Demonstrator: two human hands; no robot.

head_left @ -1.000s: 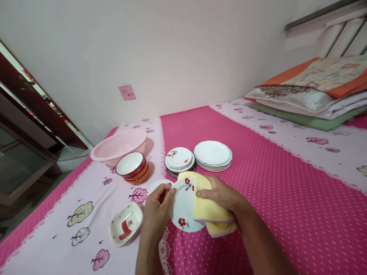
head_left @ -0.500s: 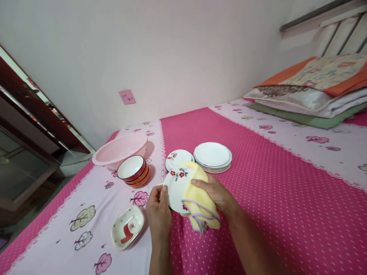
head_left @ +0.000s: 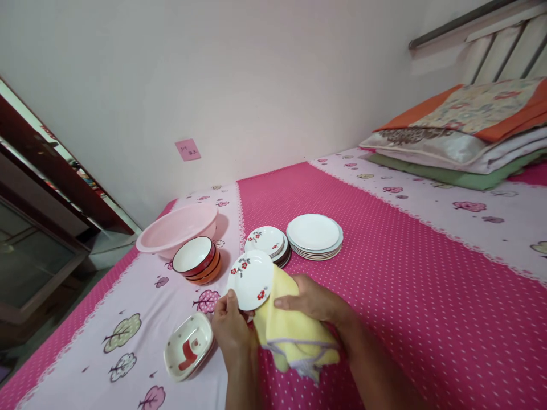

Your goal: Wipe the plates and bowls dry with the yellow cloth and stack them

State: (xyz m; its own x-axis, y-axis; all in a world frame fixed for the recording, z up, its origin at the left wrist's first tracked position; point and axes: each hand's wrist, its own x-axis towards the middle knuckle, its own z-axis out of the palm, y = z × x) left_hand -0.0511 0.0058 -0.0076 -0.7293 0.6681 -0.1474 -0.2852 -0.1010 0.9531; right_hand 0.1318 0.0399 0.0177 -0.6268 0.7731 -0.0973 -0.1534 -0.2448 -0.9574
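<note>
My left hand (head_left: 231, 330) pinches the near rim of a small white plate with red flowers (head_left: 250, 279), held nearly flat above the bed. My right hand (head_left: 314, 300) grips a yellow cloth (head_left: 290, 336), which lies against the plate's right edge and hangs below it. Just beyond stand a stack of flowered small plates (head_left: 265, 242) and a stack of plain white plates (head_left: 314, 234).
A pink basin (head_left: 177, 226) and stacked red and orange bowls (head_left: 196, 260) stand at the left on the pink dotted bedsheet (head_left: 405, 273). A square white dish with a red mark (head_left: 188, 352) lies by my left wrist. Folded bedding (head_left: 461, 142) sits at the back right.
The plate has tipped from upright to nearly flat and moved away to the left. The yellow cloth has slid off its face and now hangs at its right edge.
</note>
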